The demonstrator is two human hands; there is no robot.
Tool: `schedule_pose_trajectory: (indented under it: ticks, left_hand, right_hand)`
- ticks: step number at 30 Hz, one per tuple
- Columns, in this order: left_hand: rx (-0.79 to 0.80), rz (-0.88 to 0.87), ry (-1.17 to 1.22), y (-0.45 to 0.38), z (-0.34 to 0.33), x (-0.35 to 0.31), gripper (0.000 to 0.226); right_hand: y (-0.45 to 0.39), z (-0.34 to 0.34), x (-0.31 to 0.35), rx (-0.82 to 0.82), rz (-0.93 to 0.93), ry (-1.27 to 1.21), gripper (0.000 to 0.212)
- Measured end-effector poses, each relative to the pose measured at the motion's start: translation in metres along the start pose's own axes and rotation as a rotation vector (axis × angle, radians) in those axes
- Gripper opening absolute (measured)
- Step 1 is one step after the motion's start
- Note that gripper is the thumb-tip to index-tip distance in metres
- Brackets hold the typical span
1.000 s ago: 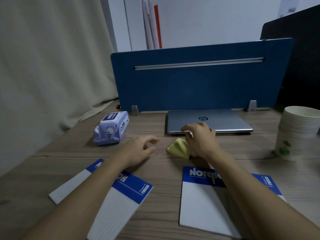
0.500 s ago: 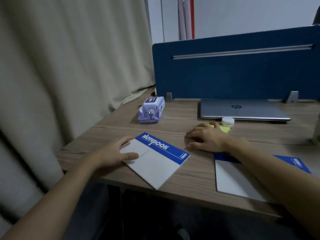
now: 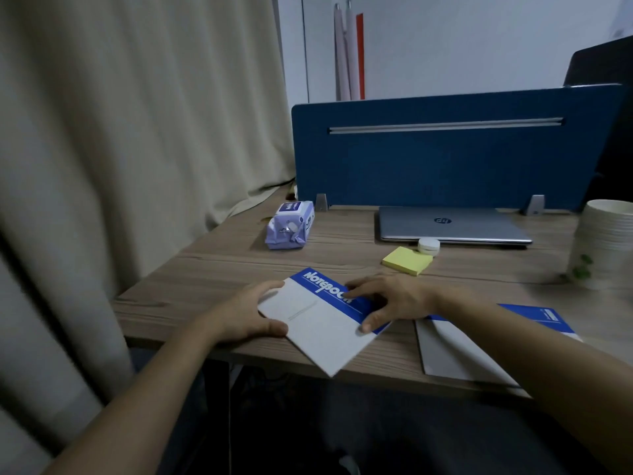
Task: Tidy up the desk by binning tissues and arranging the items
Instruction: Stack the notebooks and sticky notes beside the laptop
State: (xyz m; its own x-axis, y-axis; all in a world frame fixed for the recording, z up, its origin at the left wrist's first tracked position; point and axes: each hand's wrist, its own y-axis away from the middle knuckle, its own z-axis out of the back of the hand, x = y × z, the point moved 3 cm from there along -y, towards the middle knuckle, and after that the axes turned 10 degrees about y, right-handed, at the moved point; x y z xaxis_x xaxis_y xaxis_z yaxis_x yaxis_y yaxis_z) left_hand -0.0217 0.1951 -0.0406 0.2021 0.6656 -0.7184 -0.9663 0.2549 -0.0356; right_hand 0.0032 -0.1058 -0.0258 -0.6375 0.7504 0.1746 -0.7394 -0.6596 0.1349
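Observation:
A white notebook (image 3: 320, 323) with a blue title band lies askew at the desk's front edge, one corner overhanging. My left hand (image 3: 245, 311) grips its left edge, thumb on the cover. My right hand (image 3: 394, 298) holds its right side, fingers spread over the blue band and thumb at the edge. A second notebook (image 3: 455, 351) lies to the right, partly under my right forearm. Behind them sit a yellow sticky-note pad (image 3: 407, 261), a small white round container (image 3: 429, 246) and a purple pack of wipes (image 3: 291, 225).
A shut silver laptop (image 3: 452, 225) lies against the blue divider panel (image 3: 445, 156). A stack of paper cups (image 3: 604, 243) stands at the right. A beige curtain (image 3: 120, 149) hangs along the desk's left side. The wooden desk (image 3: 212, 269) ends just below my hands.
My right hand has left the sticky-note pad and come onto the left notebook. My left hand has closed on that notebook's edge. The view has shifted back to the right.

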Motion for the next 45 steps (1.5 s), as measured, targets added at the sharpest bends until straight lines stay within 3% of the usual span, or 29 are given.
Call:
schedule_pose_trajectory:
  ticks: [5, 11, 13, 17, 22, 30, 45]
  left_hand:
    - [-0.225, -0.015, 0.062, -0.031, -0.023, -0.009, 0.064]
    - [-0.269, -0.054, 0.055, -0.066, -0.038, -0.016, 0.020]
    - [-0.255, -0.084, 0.031, -0.073, -0.039, -0.016, 0.015]
    - [-0.276, -0.137, -0.025, -0.087, -0.036, -0.014, 0.025]
    - [-0.393, -0.007, -0.239, -0.104, -0.026, -0.005, 0.062]
    - [-0.294, 0.058, -0.172, -0.158, -0.020, 0.015, 0.084]
    - [-0.214, -0.008, -0.206, -0.240, -0.015, 0.023, 0.081]
  right_hand:
    - [0.027, -0.002, -0.017, -0.045, -0.054, 0.084, 0.095]
    - [0.026, -0.002, -0.029, -0.085, -0.217, 0.282, 0.096]
    - [0.018, -0.002, -0.030, -0.102, -0.239, 0.318, 0.097]
    - [-0.006, 0.000, -0.032, -0.145, -0.296, 0.345, 0.090]
    - [-0.037, 0.009, -0.038, -0.147, -0.373, 0.409, 0.075]
    - [-0.080, 0.019, -0.063, -0.119, -0.451, 0.463, 0.060]
    - [-0.139, 0.038, -0.109, -0.092, -0.599, 0.535, 0.033]
